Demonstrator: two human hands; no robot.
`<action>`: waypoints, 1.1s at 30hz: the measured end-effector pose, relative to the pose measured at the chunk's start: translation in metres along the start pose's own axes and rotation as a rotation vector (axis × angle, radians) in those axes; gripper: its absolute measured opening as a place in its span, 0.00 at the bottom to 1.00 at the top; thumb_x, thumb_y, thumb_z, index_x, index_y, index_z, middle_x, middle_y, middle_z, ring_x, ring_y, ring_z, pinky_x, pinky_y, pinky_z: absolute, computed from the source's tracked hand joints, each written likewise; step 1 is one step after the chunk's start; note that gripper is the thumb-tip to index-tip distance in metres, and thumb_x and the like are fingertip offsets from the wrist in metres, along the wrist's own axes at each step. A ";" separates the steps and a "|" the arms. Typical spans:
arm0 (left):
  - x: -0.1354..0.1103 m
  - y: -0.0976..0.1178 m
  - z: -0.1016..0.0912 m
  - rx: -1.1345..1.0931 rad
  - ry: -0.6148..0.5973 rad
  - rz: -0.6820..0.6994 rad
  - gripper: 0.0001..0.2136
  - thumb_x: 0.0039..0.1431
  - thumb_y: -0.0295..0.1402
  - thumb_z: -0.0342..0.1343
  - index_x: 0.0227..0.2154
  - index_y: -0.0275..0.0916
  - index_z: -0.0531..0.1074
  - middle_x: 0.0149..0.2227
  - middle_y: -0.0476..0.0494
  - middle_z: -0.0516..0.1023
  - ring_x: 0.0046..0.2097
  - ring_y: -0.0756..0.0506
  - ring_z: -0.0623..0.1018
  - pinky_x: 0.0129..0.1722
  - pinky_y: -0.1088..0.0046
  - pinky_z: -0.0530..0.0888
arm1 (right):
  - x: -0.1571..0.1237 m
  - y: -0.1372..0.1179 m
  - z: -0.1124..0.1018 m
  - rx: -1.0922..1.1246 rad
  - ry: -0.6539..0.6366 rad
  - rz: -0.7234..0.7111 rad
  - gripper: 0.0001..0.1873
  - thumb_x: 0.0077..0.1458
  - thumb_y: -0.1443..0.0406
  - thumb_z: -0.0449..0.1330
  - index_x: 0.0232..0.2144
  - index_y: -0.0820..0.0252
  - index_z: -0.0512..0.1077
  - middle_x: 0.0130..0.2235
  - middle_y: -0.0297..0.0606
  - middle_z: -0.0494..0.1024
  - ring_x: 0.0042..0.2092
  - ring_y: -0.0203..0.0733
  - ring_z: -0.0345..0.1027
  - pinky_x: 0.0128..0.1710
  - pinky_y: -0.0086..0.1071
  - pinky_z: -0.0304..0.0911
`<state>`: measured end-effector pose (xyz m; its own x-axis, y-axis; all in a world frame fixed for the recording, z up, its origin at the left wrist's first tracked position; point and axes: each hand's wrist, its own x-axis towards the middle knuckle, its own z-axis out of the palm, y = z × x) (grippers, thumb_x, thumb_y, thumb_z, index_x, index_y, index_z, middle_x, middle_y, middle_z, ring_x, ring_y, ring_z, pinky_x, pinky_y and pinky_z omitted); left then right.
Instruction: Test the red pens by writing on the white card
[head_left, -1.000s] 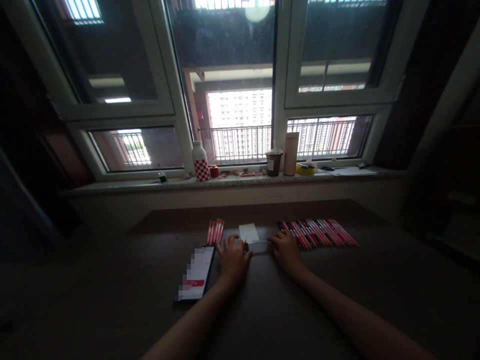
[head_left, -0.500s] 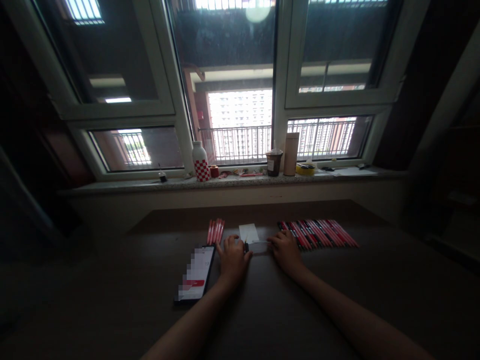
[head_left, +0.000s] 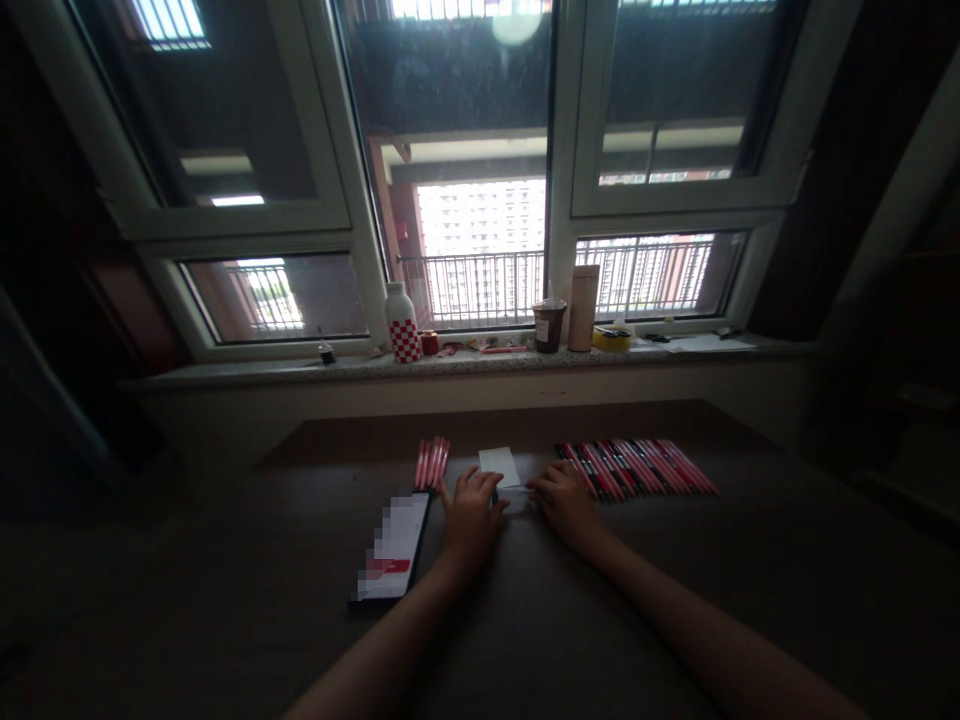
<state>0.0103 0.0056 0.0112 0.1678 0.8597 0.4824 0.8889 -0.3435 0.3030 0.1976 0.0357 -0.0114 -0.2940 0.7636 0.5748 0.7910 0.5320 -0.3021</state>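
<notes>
My left hand point(head_left: 474, 515) is closed, with thumb and fingertips around a small dark piece point(head_left: 495, 495). Its kind is mostly hidden by the fingers. From there a thin, clear plastic piece point(head_left: 517, 498) stretches across to my right hand point(head_left: 564, 498), whose bent fingertips pinch its other end. Just beyond the hands lies a pale square of paper point(head_left: 499, 465). Pink pencils point(head_left: 432, 462) lie in a small bunch past my left hand. A long row of red, pink and black pencils point(head_left: 637, 468) is spread beyond my right hand.
A phone point(head_left: 397, 550) with a lit screen lies left of my left forearm on the dark table point(head_left: 525, 640). Along the windowsill point(head_left: 465, 365) stand a checked bottle point(head_left: 403, 325), a drink cup point(head_left: 549, 325), a tall tumbler point(head_left: 583, 308) and a yellow tape roll point(head_left: 611, 339).
My right fingertips have shifted slightly left, closer to my left hand. My left fingers have lifted a little, and the clear piece between the hands shows less.
</notes>
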 end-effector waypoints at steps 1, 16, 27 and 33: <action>0.000 0.000 -0.001 -0.013 -0.009 0.010 0.15 0.59 0.33 0.55 0.49 0.47 0.69 0.51 0.45 0.75 0.59 0.39 0.64 0.61 0.40 0.43 | 0.000 0.000 0.000 0.008 0.000 -0.009 0.10 0.55 0.67 0.60 0.39 0.54 0.78 0.36 0.40 0.76 0.47 0.49 0.60 0.47 0.40 0.57; -0.001 0.000 -0.002 0.015 0.007 0.070 0.07 0.58 0.35 0.55 0.38 0.48 0.76 0.38 0.48 0.79 0.50 0.41 0.70 0.60 0.39 0.40 | -0.001 -0.008 -0.004 0.032 -0.025 -0.134 0.10 0.58 0.64 0.58 0.42 0.54 0.76 0.37 0.40 0.76 0.48 0.49 0.60 0.49 0.41 0.57; -0.002 0.004 -0.004 0.091 0.052 0.100 0.06 0.60 0.36 0.53 0.32 0.48 0.75 0.34 0.51 0.78 0.49 0.41 0.69 0.58 0.38 0.38 | 0.001 -0.008 0.000 -0.008 0.007 -0.114 0.07 0.58 0.64 0.59 0.35 0.59 0.76 0.35 0.40 0.76 0.46 0.48 0.60 0.49 0.41 0.56; -0.003 0.006 -0.006 0.118 0.023 0.085 0.08 0.61 0.34 0.51 0.31 0.47 0.75 0.35 0.49 0.78 0.49 0.41 0.68 0.58 0.38 0.39 | 0.002 -0.015 -0.006 -0.010 0.004 -0.091 0.05 0.56 0.63 0.62 0.33 0.55 0.78 0.32 0.36 0.78 0.45 0.47 0.62 0.54 0.45 0.48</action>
<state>0.0123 -0.0016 0.0166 0.2356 0.8202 0.5213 0.9160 -0.3666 0.1628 0.1886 0.0268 -0.0011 -0.3627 0.7112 0.6022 0.7667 0.5951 -0.2411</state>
